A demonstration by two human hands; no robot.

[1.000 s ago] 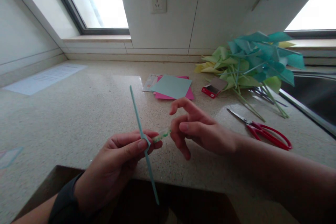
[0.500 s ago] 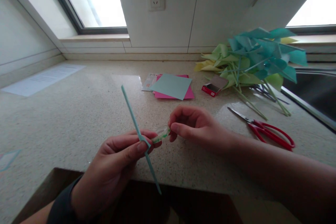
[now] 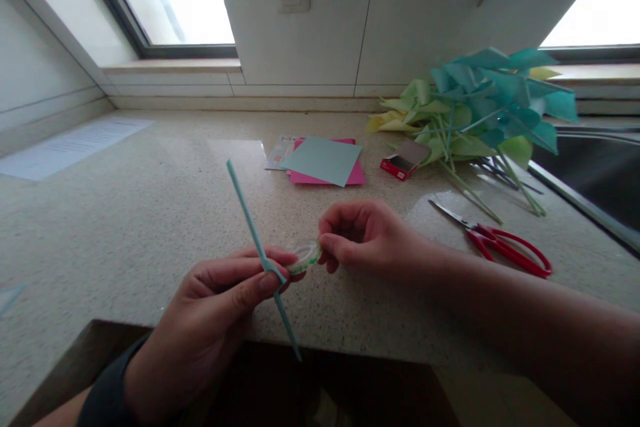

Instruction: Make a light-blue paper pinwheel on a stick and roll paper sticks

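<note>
A thin light-blue paper stick (image 3: 247, 213) slants through the thumb and fingers of my left hand (image 3: 220, 297); a small folded bit of the same blue paper shows at the thumb. Just beyond that thumb is a small roll of clear tape (image 3: 306, 255) with green marks, its near side touching my left fingers. My right hand (image 3: 363, 237) pinches the far edge of the tape roll between thumb and curled fingers. Whether a strip of tape is lifted there is too small to tell. Both hands are above the front part of the counter.
Red-handled scissors (image 3: 500, 243) lie right of my right forearm. Behind are blue and pink paper sheets (image 3: 325, 161), a small red box (image 3: 397, 167) and a heap of blue, green and yellow paper flowers (image 3: 485, 100). A sink (image 3: 595, 173) is far right, a printed sheet (image 3: 75, 143) far left.
The tape roll has tilted so its ring shows more openly between my hands. Both hands keep their grip, and the whole view has shifted slightly.
</note>
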